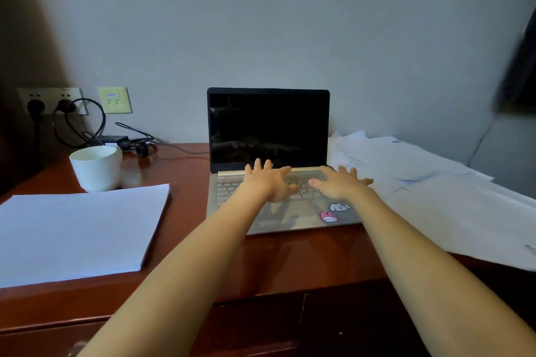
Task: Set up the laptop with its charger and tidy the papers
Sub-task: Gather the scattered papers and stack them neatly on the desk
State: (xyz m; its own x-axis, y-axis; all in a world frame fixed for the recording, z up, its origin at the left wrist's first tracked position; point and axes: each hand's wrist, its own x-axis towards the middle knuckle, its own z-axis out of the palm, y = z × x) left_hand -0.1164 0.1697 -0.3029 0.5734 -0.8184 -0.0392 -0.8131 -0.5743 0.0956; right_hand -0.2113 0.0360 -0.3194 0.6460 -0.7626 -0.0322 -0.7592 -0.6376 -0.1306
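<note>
The laptop (268, 130) stands open, screen dark, at the back edge of the desk (290, 255); left hand (269, 182) and right hand (339, 184) spread straight-fingered over its keys. Paper stack (78, 229) front left, cup (97, 166) behind it, charger (114, 140) in the back left corner, loose papers (435, 182) along the right edge

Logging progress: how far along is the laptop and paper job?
Done: laptop open, one paper stack squared on the left. In hand: left hand and right hand spread over the keyboard. Left: loose papers sprawl on the right; screen dark, charger cable's laptop end hidden.
</note>
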